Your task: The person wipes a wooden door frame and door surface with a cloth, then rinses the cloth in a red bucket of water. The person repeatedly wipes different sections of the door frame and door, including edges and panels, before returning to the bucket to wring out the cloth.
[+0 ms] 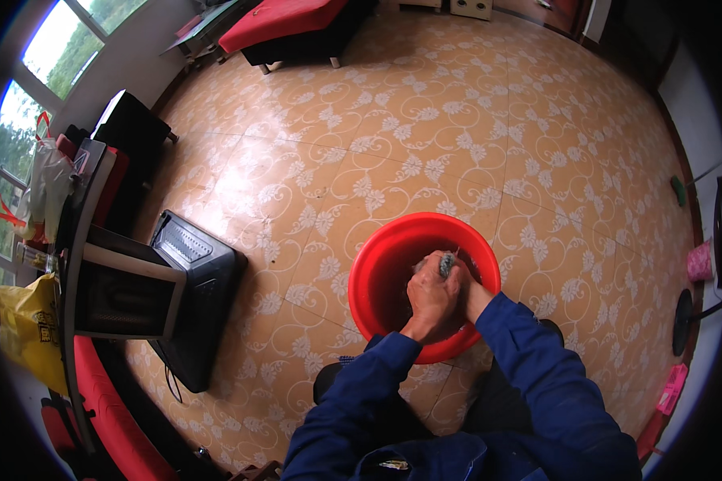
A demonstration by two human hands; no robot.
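Note:
A red plastic basin (370,288) stands on the floor between my feet, with dark liquid low inside it. Both hands are over its opening, pressed together around a wadded grey cloth (446,264). Only a small part of the cloth shows between the fingers. My left hand (428,296) is closed on it from the left, its back towards me. My right hand (462,281) grips from the right and is partly covered by the left one. The blue sleeves end at the wrists, and the right forearm crosses the basin's rim.
A black-based table (216,324) stands left, with a yellow plastic bag (33,330) and a white bag (48,186) at its top. Farther off is a red-topped couch (283,24). Along the right wall are a pink bin (700,262), a black round stand base (683,323) and a pink basket (672,388).

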